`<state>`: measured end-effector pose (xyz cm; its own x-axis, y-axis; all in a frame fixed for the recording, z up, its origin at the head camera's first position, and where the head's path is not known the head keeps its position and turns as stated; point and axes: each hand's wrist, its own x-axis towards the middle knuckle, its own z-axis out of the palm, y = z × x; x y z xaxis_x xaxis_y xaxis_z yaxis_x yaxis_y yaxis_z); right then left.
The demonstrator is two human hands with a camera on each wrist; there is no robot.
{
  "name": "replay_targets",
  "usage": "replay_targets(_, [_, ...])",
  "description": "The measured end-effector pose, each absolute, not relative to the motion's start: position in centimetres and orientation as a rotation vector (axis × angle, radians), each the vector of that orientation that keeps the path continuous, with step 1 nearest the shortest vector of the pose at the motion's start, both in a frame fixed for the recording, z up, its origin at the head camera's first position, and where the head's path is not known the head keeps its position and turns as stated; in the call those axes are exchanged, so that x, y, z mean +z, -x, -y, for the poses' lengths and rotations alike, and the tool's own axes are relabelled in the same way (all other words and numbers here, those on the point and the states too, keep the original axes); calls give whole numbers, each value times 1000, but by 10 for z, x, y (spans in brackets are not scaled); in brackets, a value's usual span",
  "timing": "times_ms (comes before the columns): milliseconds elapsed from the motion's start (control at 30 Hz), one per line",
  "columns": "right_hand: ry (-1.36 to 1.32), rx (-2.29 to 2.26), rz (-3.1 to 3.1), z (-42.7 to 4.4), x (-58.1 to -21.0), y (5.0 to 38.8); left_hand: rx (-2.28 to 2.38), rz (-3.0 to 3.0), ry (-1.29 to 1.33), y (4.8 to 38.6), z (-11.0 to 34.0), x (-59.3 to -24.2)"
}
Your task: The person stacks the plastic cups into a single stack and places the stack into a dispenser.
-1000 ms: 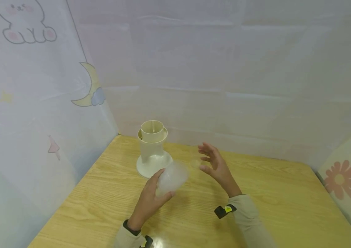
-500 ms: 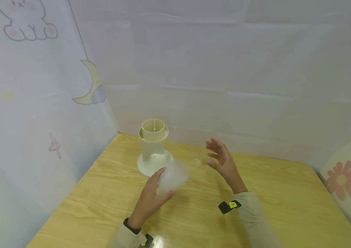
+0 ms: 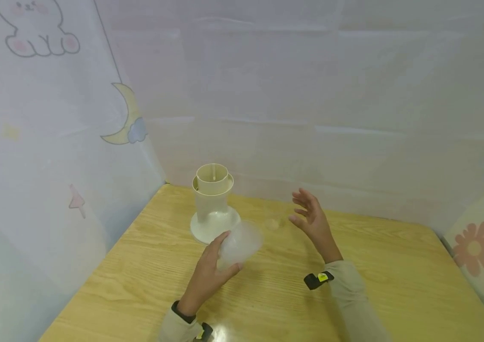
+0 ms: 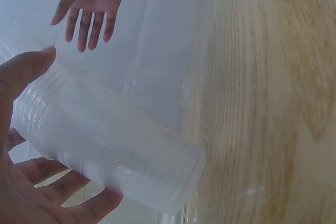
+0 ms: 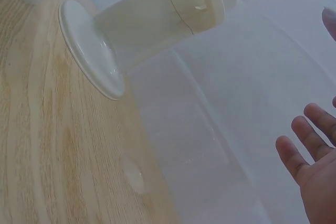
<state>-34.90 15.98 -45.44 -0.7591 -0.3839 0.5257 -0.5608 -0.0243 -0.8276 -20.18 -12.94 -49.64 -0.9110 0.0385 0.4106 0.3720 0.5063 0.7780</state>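
My left hand (image 3: 208, 278) grips a stack of clear plastic cups (image 3: 241, 242), tilted above the table. In the left wrist view, thumb and fingers wrap around the rim end of the stacked cups (image 4: 115, 140). My right hand (image 3: 315, 223) is raised to the right, holding nothing, its fingers loosely bent and spread. A cream cylindrical holder (image 3: 211, 206) with a round white base stands upright just beyond the cup stack; its top is an uncovered double ring. Between holder and right hand, a faint clear round object (image 3: 273, 224) is on the table, its kind hard to tell.
The wooden table (image 3: 139, 285) reaches back to a pale cloth wall (image 3: 267, 95). More printed cloth (image 3: 45, 156) hangs along the left side, with another panel (image 3: 481, 285) on the right.
My right hand has moved right and slightly back, away from the cup stack and the clear round object. The left hand keeps its grip, nearly still.
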Motion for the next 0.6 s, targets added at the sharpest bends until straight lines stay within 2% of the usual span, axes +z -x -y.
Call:
replay_targets(200, [-964, 1880, 2070, -160, -460, 350, -1379, 2412, 364, 200, 129, -499])
replay_targets(600, [-857, 1763, 2140, -155, -445, 345, -1335, 2420, 353, 202, 130, -499])
